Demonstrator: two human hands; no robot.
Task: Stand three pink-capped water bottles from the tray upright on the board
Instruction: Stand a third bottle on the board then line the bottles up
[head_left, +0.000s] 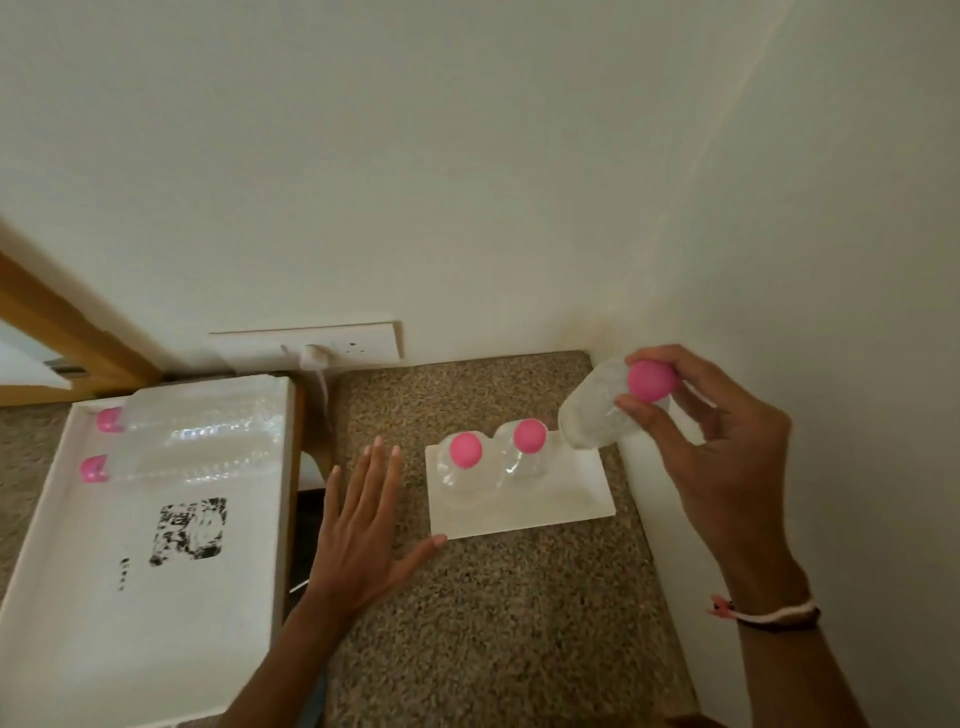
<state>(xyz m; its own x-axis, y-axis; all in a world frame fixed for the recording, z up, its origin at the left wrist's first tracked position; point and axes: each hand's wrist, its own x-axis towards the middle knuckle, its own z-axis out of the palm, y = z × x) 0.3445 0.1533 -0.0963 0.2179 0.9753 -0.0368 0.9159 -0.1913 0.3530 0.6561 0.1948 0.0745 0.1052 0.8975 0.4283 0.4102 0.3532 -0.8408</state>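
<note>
Closest to us in the head view, our left hand (363, 525) lies flat and open on the speckled brown stone counter (493, 613), fingers spread and holding nothing, its thumb tip just beside the near left corner of the white rectangular board (524, 514). Our right hand (722, 436) is closed on the neck of a clear plastic bottle with a pink cap (597, 410), tilted and held above the board's right end, its base not yet down. Two more clear pink-capped bottles, one on the left (464, 462) and one in the middle (527, 449), already stand upright on the board, touching or nearly so. Off to the left, the white shallow tray (47, 519) still holds two bottles lying on their sides (192, 441).

We judge the last placement risky: the free space is narrow, so a tilted base could knock the middle bottle, or land partly off the board's edge and topple.
</note>
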